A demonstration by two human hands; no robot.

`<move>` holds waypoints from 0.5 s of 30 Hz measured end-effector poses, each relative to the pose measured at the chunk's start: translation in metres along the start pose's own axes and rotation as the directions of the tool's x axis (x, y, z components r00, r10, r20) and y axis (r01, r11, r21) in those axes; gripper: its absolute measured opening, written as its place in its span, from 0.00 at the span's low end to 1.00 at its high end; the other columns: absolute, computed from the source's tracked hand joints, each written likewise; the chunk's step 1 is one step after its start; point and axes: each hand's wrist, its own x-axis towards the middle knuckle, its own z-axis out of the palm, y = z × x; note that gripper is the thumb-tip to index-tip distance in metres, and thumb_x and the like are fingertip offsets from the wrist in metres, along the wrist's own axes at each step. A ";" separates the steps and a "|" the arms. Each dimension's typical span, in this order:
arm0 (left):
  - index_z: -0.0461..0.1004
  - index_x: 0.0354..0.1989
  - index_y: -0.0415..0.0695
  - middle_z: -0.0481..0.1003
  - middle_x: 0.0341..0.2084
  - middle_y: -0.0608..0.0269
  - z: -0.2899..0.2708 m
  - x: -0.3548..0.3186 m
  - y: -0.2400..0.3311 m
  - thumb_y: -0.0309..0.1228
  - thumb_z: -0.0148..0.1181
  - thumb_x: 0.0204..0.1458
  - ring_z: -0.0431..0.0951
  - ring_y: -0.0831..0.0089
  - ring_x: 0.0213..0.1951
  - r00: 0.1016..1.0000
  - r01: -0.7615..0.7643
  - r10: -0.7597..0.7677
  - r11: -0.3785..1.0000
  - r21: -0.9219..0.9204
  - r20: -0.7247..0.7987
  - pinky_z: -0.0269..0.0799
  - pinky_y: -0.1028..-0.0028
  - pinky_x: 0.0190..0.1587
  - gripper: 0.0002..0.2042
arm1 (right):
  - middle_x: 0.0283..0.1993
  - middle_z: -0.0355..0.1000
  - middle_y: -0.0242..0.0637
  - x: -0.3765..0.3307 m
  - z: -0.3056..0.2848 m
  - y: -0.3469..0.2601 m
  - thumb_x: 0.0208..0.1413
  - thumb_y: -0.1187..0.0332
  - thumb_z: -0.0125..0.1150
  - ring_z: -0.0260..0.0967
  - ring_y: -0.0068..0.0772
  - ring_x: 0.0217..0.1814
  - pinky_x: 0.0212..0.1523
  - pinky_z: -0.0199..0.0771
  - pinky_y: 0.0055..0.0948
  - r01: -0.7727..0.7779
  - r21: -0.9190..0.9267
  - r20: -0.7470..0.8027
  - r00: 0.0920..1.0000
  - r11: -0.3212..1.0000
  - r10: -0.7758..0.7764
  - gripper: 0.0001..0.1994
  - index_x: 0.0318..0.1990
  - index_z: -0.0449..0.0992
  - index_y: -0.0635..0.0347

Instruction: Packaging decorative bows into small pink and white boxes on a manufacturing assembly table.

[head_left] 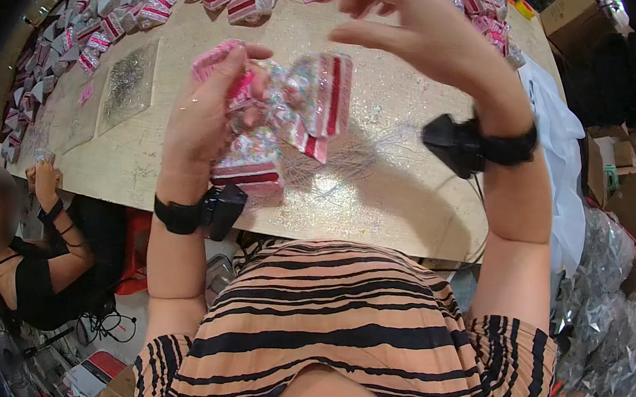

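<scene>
My left hand point(206, 115) is closed around the joined tips of several glittery cake-slice ornaments point(332, 94), which fan out to its right and below. They have speckled silvery faces and pink sides with dark red stripes. Bright pink ribbon or tags point(216, 60) show at the fingers. Up and to the right, my right hand point(423, 34) hovers over the table with fingers apart, slightly blurred. Nothing shows in it. Thin pale strings point(370, 157) lie on the tabletop below, among scattered glitter.
Many similar cake-slice ornaments point(155, 7) line the table's far and left edges. A clear sheet with dark glitter point(129, 83) lies on the left. White plastic point(538, 122) drapes the right edge. Another person point(53, 247) sits at lower left; cardboard boxes point(577, 20) stand at right.
</scene>
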 end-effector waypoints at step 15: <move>0.67 0.45 0.33 0.68 0.22 0.66 -0.022 -0.018 0.006 0.37 0.48 0.61 0.66 0.82 0.23 0.962 -0.143 0.148 0.989 0.040 -0.229 0.60 0.82 0.22 0.16 | 0.29 0.74 0.48 -0.207 0.036 0.071 0.43 0.71 0.60 0.74 0.42 0.31 0.35 0.72 0.32 -0.873 0.015 0.006 0.488 0.488 0.873 0.08 0.31 0.78 0.65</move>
